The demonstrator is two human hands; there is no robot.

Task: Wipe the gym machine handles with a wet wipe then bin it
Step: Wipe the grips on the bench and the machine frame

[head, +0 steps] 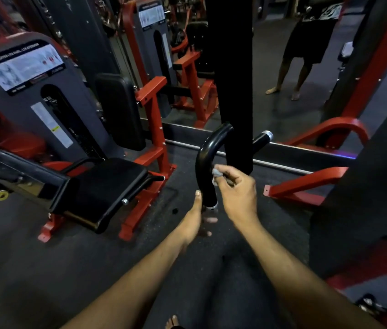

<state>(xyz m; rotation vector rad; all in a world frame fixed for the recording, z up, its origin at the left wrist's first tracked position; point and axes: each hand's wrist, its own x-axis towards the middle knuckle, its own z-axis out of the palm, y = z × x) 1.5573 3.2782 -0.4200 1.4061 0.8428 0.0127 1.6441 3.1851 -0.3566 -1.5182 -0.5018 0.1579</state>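
Head view. My right hand pinches a crumpled pale wet wipe between thumb and fingertips, pressed to the right side of the curved black handle. My left hand sits just below, thumb up along the handle's lower left side, other fingers curled under its chromed end cap; whether they fully clasp the end I cannot tell, the fingers are blurred.

Room: dark rubber floor open below and left of the left forearm. Just beyond the right hand a wide black upright pad hangs, close behind the handle. A second black grip with a chrome tip pokes out above and right of the right hand. Red frame bars lie right of the right hand, near. Left of the left hand, a black seat on a red frame, apart from the handle.

Handle: glossy black tube, hooked bend at top, straight lower run, silver cap at bottom. Wipe is small, bunched, greyish white.

Writing: a white placard with muscle diagrams on the grey weight-stack shroud far left of the hands; text too blurred to read. A mirror ahead shows a standing person's legs.
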